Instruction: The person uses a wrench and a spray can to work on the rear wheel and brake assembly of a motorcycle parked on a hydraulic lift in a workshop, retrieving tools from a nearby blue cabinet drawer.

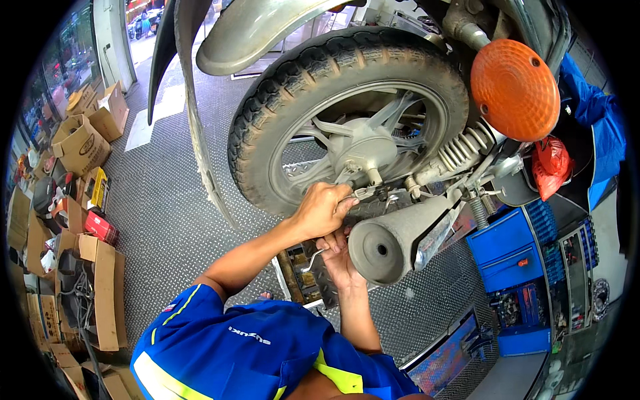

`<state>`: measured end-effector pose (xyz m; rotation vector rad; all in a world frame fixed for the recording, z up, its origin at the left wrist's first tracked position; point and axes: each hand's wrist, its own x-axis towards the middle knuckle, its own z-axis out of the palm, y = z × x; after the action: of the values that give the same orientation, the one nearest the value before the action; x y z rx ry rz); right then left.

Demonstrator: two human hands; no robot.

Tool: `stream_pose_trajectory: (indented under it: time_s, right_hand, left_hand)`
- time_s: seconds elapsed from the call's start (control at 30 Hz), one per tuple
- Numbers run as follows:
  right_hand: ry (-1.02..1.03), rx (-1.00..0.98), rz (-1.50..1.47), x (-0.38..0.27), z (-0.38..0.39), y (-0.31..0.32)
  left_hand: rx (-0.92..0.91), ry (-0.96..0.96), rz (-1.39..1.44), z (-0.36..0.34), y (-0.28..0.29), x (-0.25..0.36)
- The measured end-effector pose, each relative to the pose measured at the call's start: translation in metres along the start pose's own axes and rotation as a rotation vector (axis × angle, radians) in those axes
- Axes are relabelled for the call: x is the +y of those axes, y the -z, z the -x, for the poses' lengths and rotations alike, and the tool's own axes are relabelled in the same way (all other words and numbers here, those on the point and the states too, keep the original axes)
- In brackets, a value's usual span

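A motorcycle's rear wheel [313,127], with a dusty cast rim and a knobbly tyre, stands in front of me. My left hand [323,211] is closed just below the hub [363,143], fingertips at a small metal fitting [364,193] by the axle end; what they grip is hidden. Lower down, palm turned up, my right hand [341,261] has its fingers curled together beside the wide grey exhaust muffler [377,252]. A thin bent metal rod [312,261] sticks out from those fingers. The tyre's lower part lies behind my left hand.
An orange turn signal [517,90] and a coil-spring shock absorber [463,148] project at the right. Cardboard boxes [81,143] line the left side of the metal tread-plate floor [167,193]. A blue tool cabinet [505,247] stands right. A parts tray [297,273] lies below my hands.
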<state>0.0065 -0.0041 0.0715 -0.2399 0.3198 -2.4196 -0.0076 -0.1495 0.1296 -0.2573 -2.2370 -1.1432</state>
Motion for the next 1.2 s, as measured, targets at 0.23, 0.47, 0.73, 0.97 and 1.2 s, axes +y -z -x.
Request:
stream_pose_trajectory:
  time_s: [0.23, 0.47, 0.73, 0.97, 1.2]
  right_hand:
    - [0.091, 0.155, 0.092, -0.005, 0.003, -0.009]
    - [0.005, 0.085, 0.094, 0.002, 0.019, -0.014]
    - [-0.047, 0.116, -0.110, 0.012, 0.007, -0.023]
    - [0.350, 0.581, 0.580, -0.075, -0.003, 0.078]
    - [0.541, 1.011, 1.182, -0.120, 0.031, 0.164]
  left_hand:
    - [0.002, -0.050, 0.013, -0.001, 0.003, -0.001]
    - [0.048, -0.079, 0.052, -0.004, 0.003, -0.005]
    - [0.018, 0.011, 0.158, -0.004, 0.002, -0.009]
    - [0.046, 0.198, 0.328, 0.005, -0.009, -0.009]
    - [-0.001, 0.594, 1.048, 0.031, -0.072, -0.005]
